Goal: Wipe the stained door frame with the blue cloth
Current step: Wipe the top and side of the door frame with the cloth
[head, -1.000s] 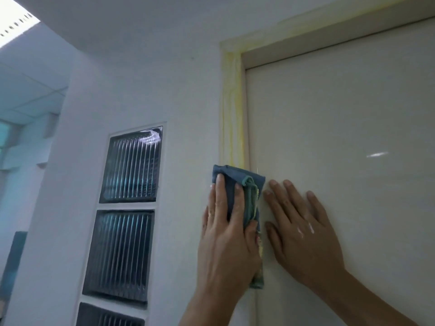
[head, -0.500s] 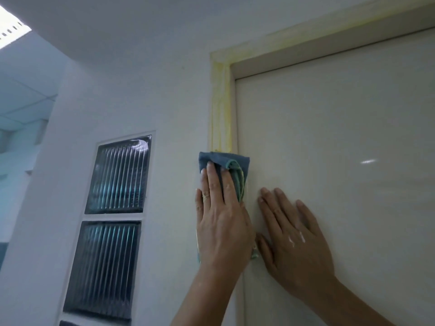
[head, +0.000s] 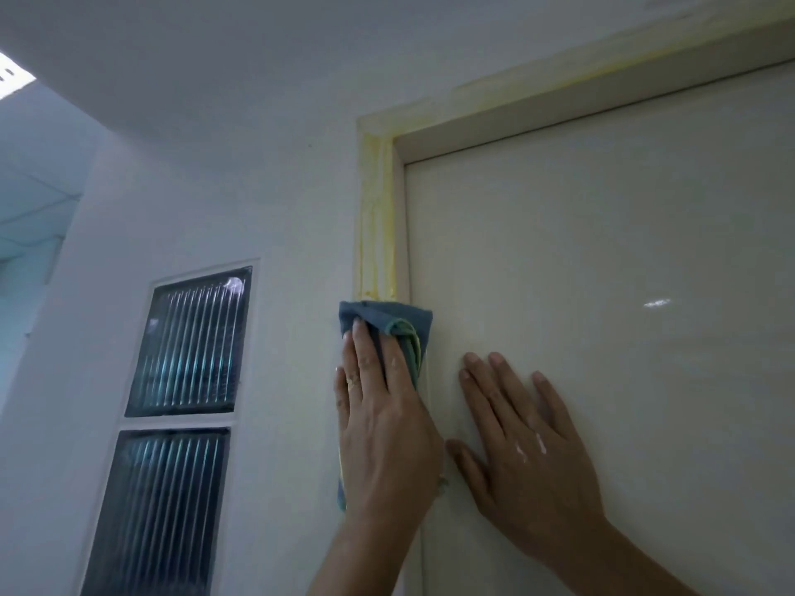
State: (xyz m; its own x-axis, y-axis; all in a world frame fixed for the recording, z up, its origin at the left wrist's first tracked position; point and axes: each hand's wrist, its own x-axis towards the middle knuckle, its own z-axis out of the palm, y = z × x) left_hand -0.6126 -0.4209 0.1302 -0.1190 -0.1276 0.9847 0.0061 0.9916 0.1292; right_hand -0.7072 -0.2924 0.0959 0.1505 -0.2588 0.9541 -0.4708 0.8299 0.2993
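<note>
The door frame is cream with yellow stains running up its left upright and along its top bar. A folded blue cloth with a green edge lies flat on the upright, just below the stained stretch. My left hand presses the cloth against the frame, fingers straight and pointing up. My right hand rests flat on the door panel beside it, fingers spread, holding nothing. White specks sit on the back of that hand.
A white wall lies left of the frame, with two ribbed glass-block panes stacked in it. The ceiling is close above the top bar. A ceiling light glows at the far left.
My left hand has slid the cloth a little upward along the upright, toward the yellow stain. The view has tilted, showing more of the top bar. The right hand stays flat on the door.
</note>
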